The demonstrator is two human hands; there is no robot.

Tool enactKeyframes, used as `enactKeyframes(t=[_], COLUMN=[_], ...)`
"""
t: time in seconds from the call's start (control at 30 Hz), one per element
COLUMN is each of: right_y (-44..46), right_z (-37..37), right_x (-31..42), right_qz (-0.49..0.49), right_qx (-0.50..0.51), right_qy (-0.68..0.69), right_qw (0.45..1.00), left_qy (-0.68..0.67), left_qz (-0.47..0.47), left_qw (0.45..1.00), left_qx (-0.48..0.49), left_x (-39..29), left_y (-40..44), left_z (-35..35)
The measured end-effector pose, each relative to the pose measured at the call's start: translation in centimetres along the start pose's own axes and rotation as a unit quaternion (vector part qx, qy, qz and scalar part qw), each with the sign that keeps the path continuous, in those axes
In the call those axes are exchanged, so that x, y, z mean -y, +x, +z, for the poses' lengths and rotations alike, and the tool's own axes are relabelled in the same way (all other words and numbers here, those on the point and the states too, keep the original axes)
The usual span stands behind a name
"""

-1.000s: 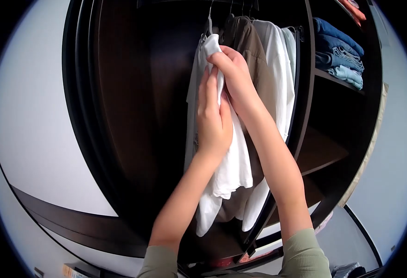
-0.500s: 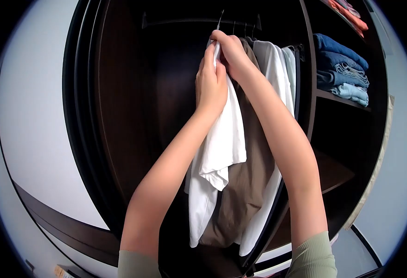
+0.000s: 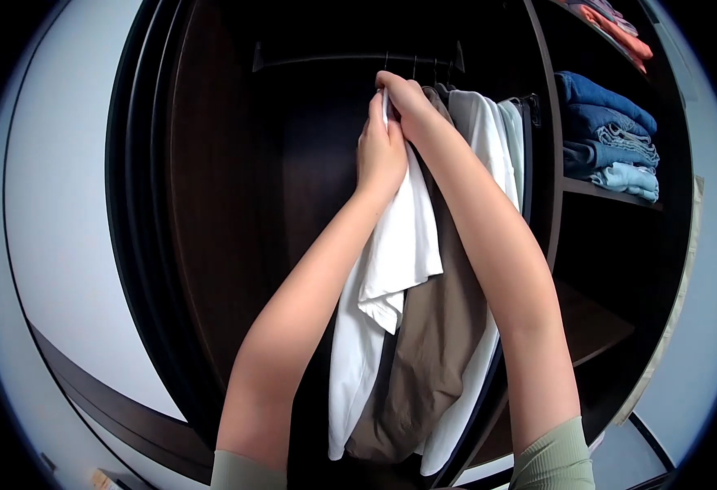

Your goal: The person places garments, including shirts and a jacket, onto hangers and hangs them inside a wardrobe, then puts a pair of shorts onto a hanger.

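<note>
My left hand (image 3: 381,155) is closed on the upper part of a white shirt (image 3: 403,253), which hangs down between my forearms. Just above it, my right hand (image 3: 407,106) grips the same shirt near its top, with the fingers curled over. The thin hook of a hanger (image 3: 386,60) rises above my right hand and reaches the clothes rod (image 3: 326,60). Most of the hanger is hidden by the cloth and my hands. A brown garment (image 3: 436,343) hangs beside the white shirt, close to my right forearm.
More light garments (image 3: 483,122) hang to the right on the rod. Folded jeans (image 3: 607,114) are stacked on a side shelf (image 3: 612,193), with orange and pink clothes (image 3: 616,33) higher up. The dark wardrobe wall (image 3: 220,163) stands at left.
Both hands stay on the white shirt. The hanger hook, which stuck up past the rod before, is now lower and at the rod. The whole view has shifted slightly.
</note>
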State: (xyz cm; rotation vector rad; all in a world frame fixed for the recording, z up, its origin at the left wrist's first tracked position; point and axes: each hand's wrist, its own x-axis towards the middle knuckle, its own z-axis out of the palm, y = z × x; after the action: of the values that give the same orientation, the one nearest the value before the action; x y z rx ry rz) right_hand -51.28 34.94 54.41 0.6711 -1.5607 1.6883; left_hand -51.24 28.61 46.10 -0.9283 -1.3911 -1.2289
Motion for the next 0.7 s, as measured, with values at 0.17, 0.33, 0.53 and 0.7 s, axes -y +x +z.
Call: enactKeyframes(t=[0.17, 0.33, 0.53, 0.7], right_y=[-0.4, -4.0, -10.7, -16.3], right_z=[-2.1, -4.2, -4.3, -4.0], right_x=[-1.1, -1.2, -1.0, -2.4], right_qz=[-0.017, -0.27, -0.327, -0.237], right_qx=[-0.031, -0.089, -0.141, -0.03], right_qy=[-0.041, -0.314, -0.334, -0.263], right_qw=[0.999, 0.906, 0.873, 0.935], left_qy=[-0.03, -0.077, -0.184, -0.142], left_qz=[0.016, 0.027, -0.002, -0.02], left_qw=[0.999, 0.996, 0.983, 0.99], left_qx=[0.029, 0.035, 0.024, -0.007], left_x=[-0.3, -0.3, -0.8, -1.2], left_y=[-1.4, -3.3, -7.0, -9.9], left_z=[1.7, 2.9, 0.9, -3.1])
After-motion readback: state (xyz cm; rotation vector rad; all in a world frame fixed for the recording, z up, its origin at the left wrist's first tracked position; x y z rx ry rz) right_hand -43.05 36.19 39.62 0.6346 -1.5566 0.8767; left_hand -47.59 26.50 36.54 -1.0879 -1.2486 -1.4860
